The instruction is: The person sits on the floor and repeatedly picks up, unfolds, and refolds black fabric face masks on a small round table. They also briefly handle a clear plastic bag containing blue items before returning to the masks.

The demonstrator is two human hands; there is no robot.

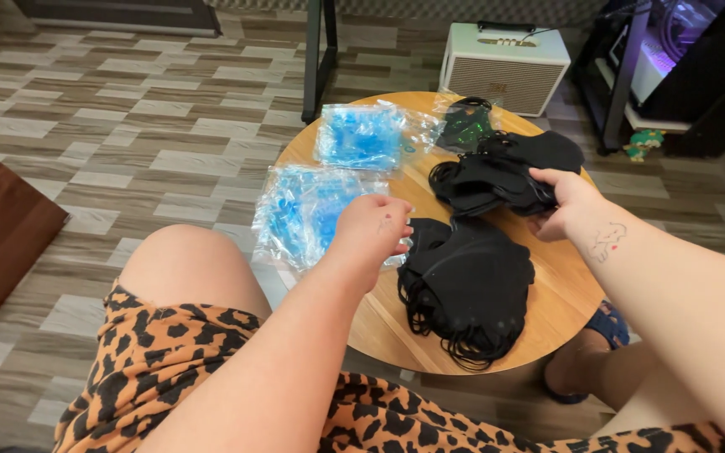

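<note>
The person's right hand (565, 204) grips the near edge of a loose stack of black fabric face masks (501, 174), fingers curled over the top and thumb tucked beneath, so the stack is clasped and partly lifted off the small round wooden table (557, 300). The left hand (372, 231) hovers over the table's left side with its fingers bent downward, just at the right edge of a clear plastic bag of blue items (299, 214); whether the fingertips pinch the bag or something small under them cannot be told, since the back of the hand hides them. Between the two hands and nearer the person lies a second, larger pile of black fabric masks with tangled ear loops (465, 294), flat on the wood and reaching close to the table's near rim. Farther back on the table rests another clear bag of blue items (362, 136), and just to its right is a clear packet with a dark, green-patterned mask inside (466, 124), touching the far end of the held stack. Beyond the table stands a cream-coloured box-shaped speaker with a grille front (503, 69) on the wood-patterned tile floor (127, 143). The person's lap, in leopard-print shorts (169, 352), fills the foreground.
</note>
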